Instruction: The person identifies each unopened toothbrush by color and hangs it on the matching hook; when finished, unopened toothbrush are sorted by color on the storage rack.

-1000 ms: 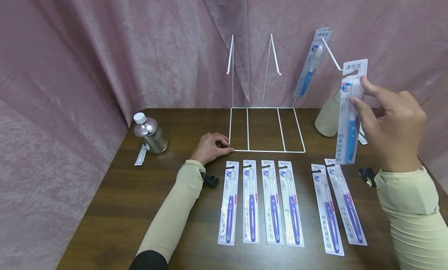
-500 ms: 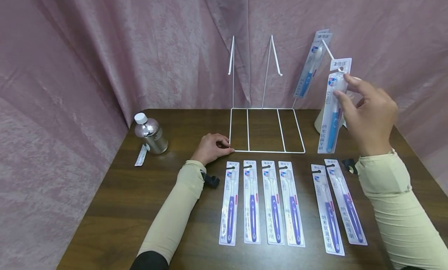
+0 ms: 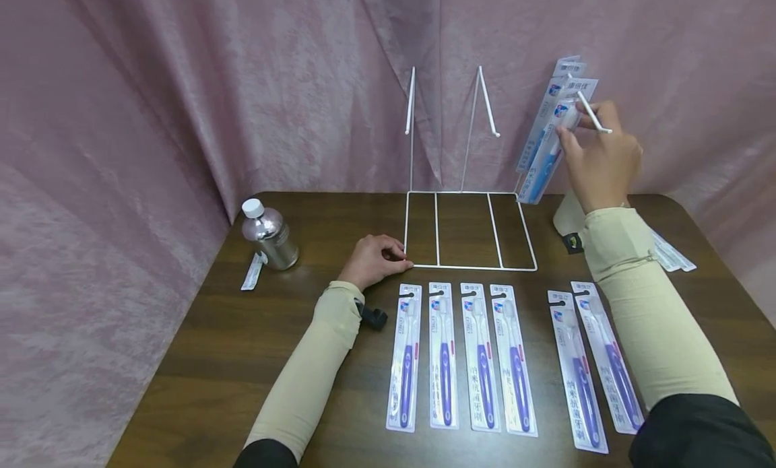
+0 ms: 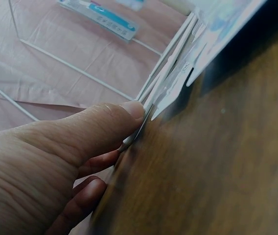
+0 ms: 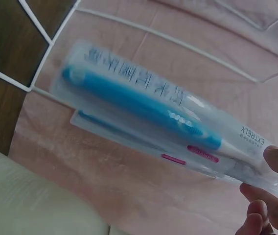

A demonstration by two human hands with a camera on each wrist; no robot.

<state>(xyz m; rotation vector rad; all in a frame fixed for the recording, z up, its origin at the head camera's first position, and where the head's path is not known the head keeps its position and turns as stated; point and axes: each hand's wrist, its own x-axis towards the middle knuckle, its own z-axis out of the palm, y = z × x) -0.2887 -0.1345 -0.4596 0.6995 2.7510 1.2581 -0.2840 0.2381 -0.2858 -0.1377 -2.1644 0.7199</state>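
Note:
My right hand pinches a packaged blue toothbrush near its top. The pack's header is on the right prong of a white wire rack, in front of other blue toothbrush packs hanging there. In the right wrist view, the blue-handled toothbrush lies tilted in its clear blister, with another pack close behind. Thumb and fingers of my left hand pinch the rack's front left corner. The left wrist view shows that thumb on the wire.
Purple toothbrush packs lie in a row before the rack, with two more to the right. A silver bottle with a white cap stands left. A pale bottle is partly hidden by the right arm. Two prongs hold nothing.
My right hand has moved left and back with the blue toothbrush pack, sliding it along the right prong towards the packs behind. The left hand stays on the rack corner.

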